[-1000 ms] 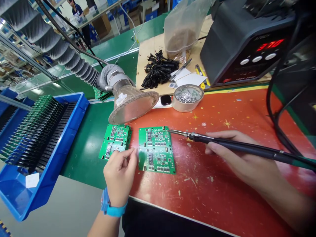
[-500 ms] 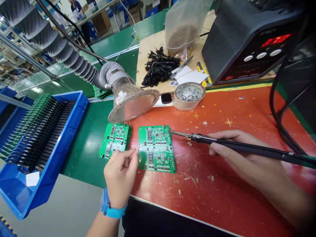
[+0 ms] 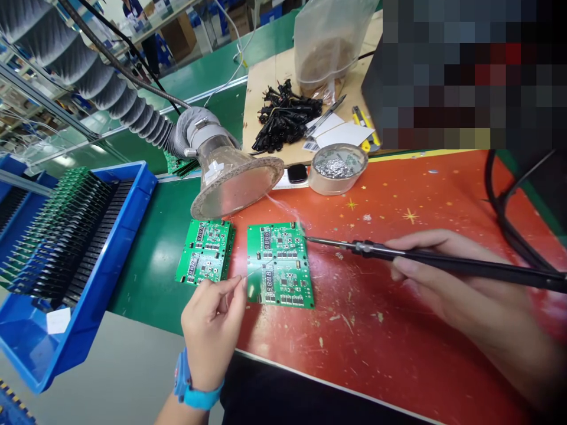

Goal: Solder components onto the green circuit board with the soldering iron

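My left hand point(image 3: 212, 324) is closed in a pinch on a thin solder wire point(image 3: 260, 270), which reaches over a green circuit board point(image 3: 283, 283) with two digit displays. That board lies flat on the red mat. Held like a pen in my right hand point(image 3: 452, 280), a soldering iron point(image 3: 376, 249) points left, its tip at the board's upper right edge. Whether the tip touches the board I cannot tell. Thin smoke drifts from there. Left of this board, near my left knuckles, is a stack of similar boards point(image 3: 206, 251).
A fume extractor hood point(image 3: 239, 186) hangs just beyond the boards. Behind are a round tin point(image 3: 339, 168), bundled black leads point(image 3: 287, 115), a yellow cutter point(image 3: 367, 128) and a plastic bag point(image 3: 330, 53). A blue bin point(image 3: 110, 260) of upright boards stands left. Pixelation hides the upper right corner.
The iron and my right hand have shifted slightly right. My left hand has drawn a little down and left, showing more wire. Smoke now trails between the board and the hood.
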Available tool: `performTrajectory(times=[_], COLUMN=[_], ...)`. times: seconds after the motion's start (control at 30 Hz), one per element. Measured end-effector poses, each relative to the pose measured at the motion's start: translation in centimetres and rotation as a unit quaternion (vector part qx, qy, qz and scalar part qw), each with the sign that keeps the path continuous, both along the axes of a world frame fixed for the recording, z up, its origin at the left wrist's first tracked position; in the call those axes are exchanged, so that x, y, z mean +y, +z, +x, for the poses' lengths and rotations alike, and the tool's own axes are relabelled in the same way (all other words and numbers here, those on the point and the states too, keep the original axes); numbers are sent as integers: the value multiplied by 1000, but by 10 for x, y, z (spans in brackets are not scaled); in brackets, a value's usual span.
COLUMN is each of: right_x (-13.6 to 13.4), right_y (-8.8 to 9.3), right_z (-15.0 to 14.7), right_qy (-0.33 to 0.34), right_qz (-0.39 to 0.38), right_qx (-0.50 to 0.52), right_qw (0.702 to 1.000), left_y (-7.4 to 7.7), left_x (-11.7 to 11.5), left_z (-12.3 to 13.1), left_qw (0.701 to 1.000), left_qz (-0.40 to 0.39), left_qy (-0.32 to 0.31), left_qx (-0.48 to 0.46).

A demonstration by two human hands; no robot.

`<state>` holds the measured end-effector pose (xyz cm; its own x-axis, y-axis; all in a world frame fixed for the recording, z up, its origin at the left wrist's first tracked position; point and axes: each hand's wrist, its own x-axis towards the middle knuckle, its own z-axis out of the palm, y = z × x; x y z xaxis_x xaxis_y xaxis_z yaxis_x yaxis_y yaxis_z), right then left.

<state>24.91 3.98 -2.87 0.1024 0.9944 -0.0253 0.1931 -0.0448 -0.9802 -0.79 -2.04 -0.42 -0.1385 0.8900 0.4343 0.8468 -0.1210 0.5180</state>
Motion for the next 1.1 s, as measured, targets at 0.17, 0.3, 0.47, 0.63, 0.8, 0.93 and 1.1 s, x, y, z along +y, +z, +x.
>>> performTrajectory(times=[0.17, 0.3, 0.47, 0.63, 0.8, 0.93, 1.1], right_x=[-1, 2, 3, 0, 1, 3, 1], right_y=[-6, -15, -13, -3, -4, -13, -10], right_z=[2, 5, 5, 0, 0, 5, 4], right_qy=[48, 67, 58, 28, 51, 57, 36], right_qz=[-13, -7, -13, -32, -21, -24, -37], right_qx=[58, 67, 81, 82, 84, 91, 102], right_qw=[997, 995, 995, 996, 995, 994, 993], left_y=[-3, -5, -3, -1, -2, -2, -2], left_x=[0, 4, 5, 1, 3, 7, 7], left_z=[1, 2, 1, 2, 5, 8, 9], left_qw=[1000, 1000, 1000, 1000, 1000, 1000, 1000], left_qz=[-4, -5, -6, -7, -15, -17, -16], left_qy=[-2, -1, -2, -8, -6, -9, -14], left_qx=[2, 5, 8, 7, 11, 14, 11])
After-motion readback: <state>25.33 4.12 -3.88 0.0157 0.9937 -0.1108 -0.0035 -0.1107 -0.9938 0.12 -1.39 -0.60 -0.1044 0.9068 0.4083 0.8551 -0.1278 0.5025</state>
